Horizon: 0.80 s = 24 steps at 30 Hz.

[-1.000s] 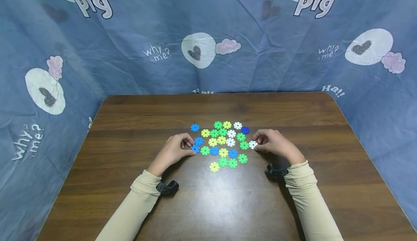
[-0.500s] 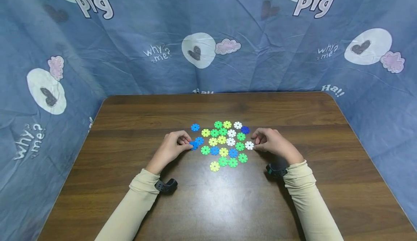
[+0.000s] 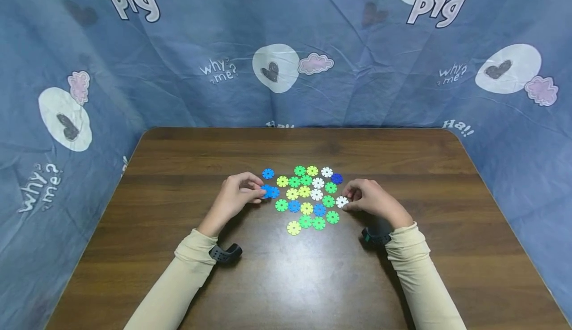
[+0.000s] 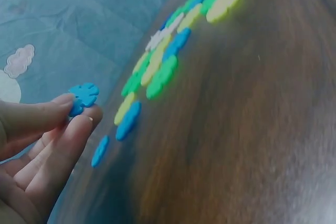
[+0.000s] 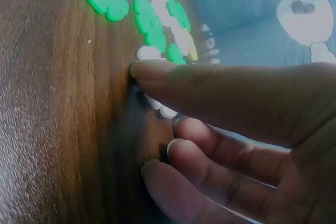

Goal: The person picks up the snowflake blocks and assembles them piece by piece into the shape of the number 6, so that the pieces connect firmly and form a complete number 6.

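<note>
My left hand (image 3: 237, 196) pinches a blue notched, flower-shaped plastic disc (image 4: 86, 96) between thumb and fingertips. In the left wrist view it stands raised, apart from the discs on the table. From the head it overlaps a second blue disc (image 3: 275, 192). At the right side of the group, my right hand (image 3: 373, 202) grips the edge of a white notched disc (image 3: 341, 202) lying low at the tabletop. Its thumb (image 5: 163, 74) covers part of that disc in the right wrist view. A green disc (image 3: 328, 201) lies just left of the white one.
Between the hands several green, yellow (image 3: 306, 208), white and blue discs lie flat in loose rows on the brown wooden table (image 3: 187, 156). One blue disc (image 3: 268, 173) lies apart at the far left, and a dark blue disc (image 3: 336, 178) at the far right. A blue printed cloth (image 3: 178, 97) hangs behind.
My left hand has lifted a blue disc from the left end of a row and moved it away from me. My right hand has slid the white disc slightly left; the adjacent green disc shifted left too.
</note>
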Motion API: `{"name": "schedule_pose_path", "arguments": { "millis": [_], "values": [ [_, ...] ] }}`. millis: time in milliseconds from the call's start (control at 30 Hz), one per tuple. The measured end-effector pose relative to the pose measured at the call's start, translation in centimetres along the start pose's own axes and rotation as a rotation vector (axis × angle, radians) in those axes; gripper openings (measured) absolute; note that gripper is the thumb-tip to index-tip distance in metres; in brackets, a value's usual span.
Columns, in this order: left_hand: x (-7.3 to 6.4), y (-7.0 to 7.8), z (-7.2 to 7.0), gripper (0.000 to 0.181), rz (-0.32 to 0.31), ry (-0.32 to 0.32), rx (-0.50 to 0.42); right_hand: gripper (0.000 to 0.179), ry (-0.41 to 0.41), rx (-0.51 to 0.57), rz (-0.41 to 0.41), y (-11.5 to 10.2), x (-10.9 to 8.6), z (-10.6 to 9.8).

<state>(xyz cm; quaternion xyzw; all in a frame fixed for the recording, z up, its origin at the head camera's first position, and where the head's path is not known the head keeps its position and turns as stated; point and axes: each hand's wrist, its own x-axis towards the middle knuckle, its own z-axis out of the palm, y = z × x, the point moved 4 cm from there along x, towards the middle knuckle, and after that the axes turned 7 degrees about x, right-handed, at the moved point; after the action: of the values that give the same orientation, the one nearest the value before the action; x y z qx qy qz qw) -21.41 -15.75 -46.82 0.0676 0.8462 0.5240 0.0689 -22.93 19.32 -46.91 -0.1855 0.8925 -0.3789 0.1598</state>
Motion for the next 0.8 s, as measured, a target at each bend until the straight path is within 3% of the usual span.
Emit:
{"name": "schedule_pose_path", "arguments": {
  "millis": [267, 500, 800],
  "values": [
    [-0.3, 0.6, 0.2, 0.022, -0.026, -0.051, -0.164, 0.021, 0.045, 0.066, -0.017, 0.0, 0.0, 0.2],
    [-0.9, 1.8, 0.4, 0.025, -0.019, -0.048, -0.206, 0.011, 0.137, 0.136, -0.129, -1.9, 0.1, 0.6],
    [-1.5, 3.2, 1.7, 0.026, -0.033, -0.118, -0.248, 0.013, 0.182, 0.5, -0.192, -6.5, -0.2, 3.3]
  ]
}}
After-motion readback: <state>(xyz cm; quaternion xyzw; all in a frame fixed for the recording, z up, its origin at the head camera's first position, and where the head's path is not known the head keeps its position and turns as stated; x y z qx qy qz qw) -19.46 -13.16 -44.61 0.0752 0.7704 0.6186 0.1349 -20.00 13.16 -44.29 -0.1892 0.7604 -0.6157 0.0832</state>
